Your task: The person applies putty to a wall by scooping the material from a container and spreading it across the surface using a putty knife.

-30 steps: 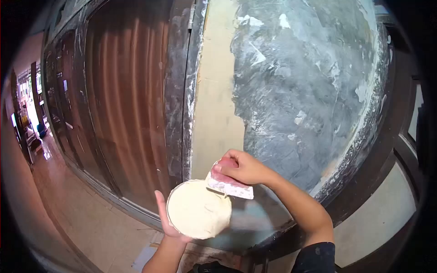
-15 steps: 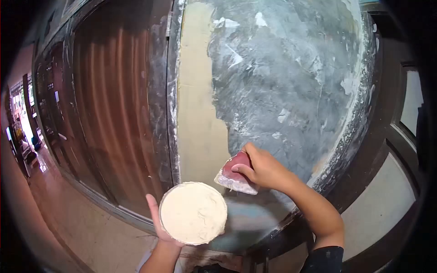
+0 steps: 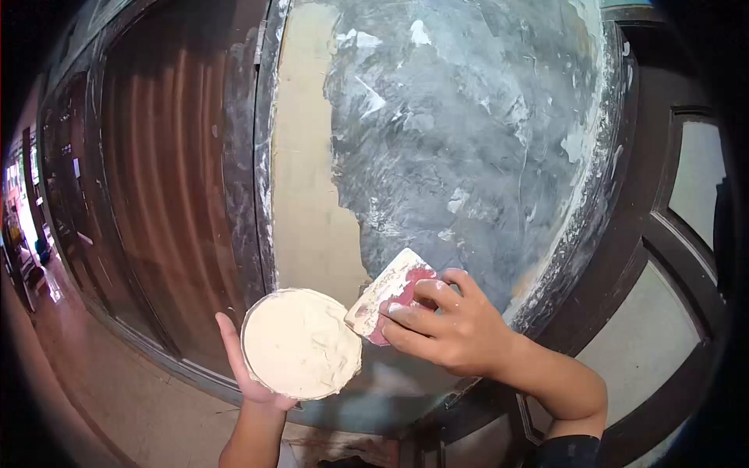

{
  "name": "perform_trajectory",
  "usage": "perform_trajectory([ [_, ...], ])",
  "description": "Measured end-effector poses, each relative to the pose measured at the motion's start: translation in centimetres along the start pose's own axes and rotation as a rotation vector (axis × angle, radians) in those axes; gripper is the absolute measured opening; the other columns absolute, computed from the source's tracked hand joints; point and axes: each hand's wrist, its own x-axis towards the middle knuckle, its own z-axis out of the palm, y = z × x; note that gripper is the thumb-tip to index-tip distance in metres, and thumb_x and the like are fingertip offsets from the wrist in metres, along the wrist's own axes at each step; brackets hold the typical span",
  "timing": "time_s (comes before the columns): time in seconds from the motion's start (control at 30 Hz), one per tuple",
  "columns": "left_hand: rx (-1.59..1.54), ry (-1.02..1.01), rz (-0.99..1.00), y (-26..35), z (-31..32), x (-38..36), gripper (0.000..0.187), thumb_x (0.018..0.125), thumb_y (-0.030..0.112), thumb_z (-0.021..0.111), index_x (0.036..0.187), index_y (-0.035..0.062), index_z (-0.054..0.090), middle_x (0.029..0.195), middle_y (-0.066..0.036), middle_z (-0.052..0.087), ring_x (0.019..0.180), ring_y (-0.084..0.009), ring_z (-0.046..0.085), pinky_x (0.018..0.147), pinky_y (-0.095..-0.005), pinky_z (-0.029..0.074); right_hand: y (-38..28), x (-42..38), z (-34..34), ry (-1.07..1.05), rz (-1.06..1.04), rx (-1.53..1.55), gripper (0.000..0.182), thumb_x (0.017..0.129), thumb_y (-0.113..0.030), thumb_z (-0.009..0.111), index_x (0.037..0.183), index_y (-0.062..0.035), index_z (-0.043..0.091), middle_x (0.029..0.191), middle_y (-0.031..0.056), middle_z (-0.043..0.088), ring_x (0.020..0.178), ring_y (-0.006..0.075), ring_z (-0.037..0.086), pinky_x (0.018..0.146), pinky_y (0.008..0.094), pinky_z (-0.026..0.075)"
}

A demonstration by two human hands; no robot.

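Observation:
My left hand (image 3: 248,366) supports a round tub of cream-coloured putty (image 3: 292,343) from below, thumb up along its left side. The putty surface is mostly smooth, with ridges toward the right. In my right hand (image 3: 449,324) is a red putty spreader (image 3: 402,300) with a pale, putty-smeared face, my fingers wrapped over its back. One lower corner of the spreader meets the right rim of the tub. Behind them stands a grey wall (image 3: 452,148), with a strip of cream putty (image 3: 300,171) down its left edge.
A dark window frame with a brown curtain (image 3: 168,187) behind glass is left of the wall. To the right is a dark wooden door (image 3: 640,234) with pale panels. Tiled floor (image 3: 156,405) runs along the lower left.
My right hand has turned the spreader over, showing its smeared face, and brought it from the wall to the tub's rim. The view has shifted slightly right.

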Motion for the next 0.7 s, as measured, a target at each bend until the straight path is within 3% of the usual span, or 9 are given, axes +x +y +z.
perform_trajectory([
  [0.1, -0.035, 0.028, 0.003, -0.6, 0.9, 0.2, 0.103, 0.098, 0.086, 0.026, 0.153, 0.0025, 0.051, 0.152, -0.021, 0.056, 0.133, -0.0414, 0.060, 0.108, -0.0584, 0.052, -0.1, -0.9, 0.0, -0.058, 0.034, 0.020, 0.023, 0.085, -0.022, 0.070, 0.108, -0.0196, 0.072, 0.114, -0.0052, 0.070, 0.101, 0.0212, 0.061, 0.085, 0.0434, 0.048],
  [0.3, -0.100, 0.016, -0.027, -1.7, 1.7, 0.6, 0.104, 0.098, 0.086, 0.027, 0.150, 0.0005, 0.054, 0.149, -0.020, 0.060, 0.130, -0.0395, 0.063, 0.108, -0.0555, 0.053, -0.5, -1.6, -0.4, -0.103, 0.010, -0.040, 0.023, 0.087, -0.021, 0.072, 0.110, -0.0205, 0.073, 0.114, -0.0036, 0.070, 0.100, 0.0207, 0.062, 0.087, 0.0455, 0.049],
  [0.4, -0.059, 0.085, -0.032, -2.3, 2.3, 0.3, 0.106, 0.097, 0.087, 0.027, 0.150, -0.0016, 0.053, 0.148, -0.022, 0.060, 0.130, -0.0388, 0.063, 0.108, -0.0534, 0.053, -0.6, -1.4, -0.9, -0.075, 0.021, -0.058, 0.023, 0.087, -0.021, 0.067, 0.108, -0.0183, 0.076, 0.105, -0.0028, 0.069, 0.102, 0.0201, 0.064, 0.090, 0.0468, 0.050],
  [0.53, -0.225, -0.072, -0.070, -2.4, 3.7, 0.6, 0.106, 0.099, 0.085, 0.025, 0.152, -0.0026, 0.050, 0.150, -0.022, 0.058, 0.133, -0.0380, 0.061, 0.112, -0.0524, 0.051, -0.3, -1.4, -1.3, -0.044, 0.051, -0.093, 0.020, 0.087, -0.022, 0.068, 0.105, -0.0190, 0.075, 0.101, -0.0044, 0.068, 0.099, 0.0189, 0.063, 0.088, 0.0463, 0.050],
  [0.6, -0.348, -0.116, -0.123, -2.6, 3.2, 0.7, 0.118, 0.091, 0.094, 0.018, 0.161, 0.0013, 0.037, 0.162, -0.021, 0.045, 0.143, -0.0406, 0.052, 0.118, -0.0563, 0.043, -0.2, -1.7, -1.2, -0.051, 0.065, -0.096, 0.019, 0.087, -0.022, 0.068, 0.105, -0.0189, 0.075, 0.101, -0.0043, 0.068, 0.099, 0.0190, 0.063, 0.087, 0.0464, 0.050],
  [0.7, -0.355, -0.165, -0.124, -3.0, 2.6, 0.8, 0.119, 0.091, 0.095, 0.018, 0.161, 0.0001, 0.035, 0.163, -0.021, 0.044, 0.145, -0.0398, 0.050, 0.120, -0.0548, 0.041, 0.0, -1.7, -1.2, -0.040, 0.064, -0.088, 0.020, 0.087, -0.022, 0.068, 0.105, -0.0178, 0.073, 0.100, -0.0042, 0.067, 0.098, 0.0191, 0.062, 0.085, 0.0460, 0.050],
])
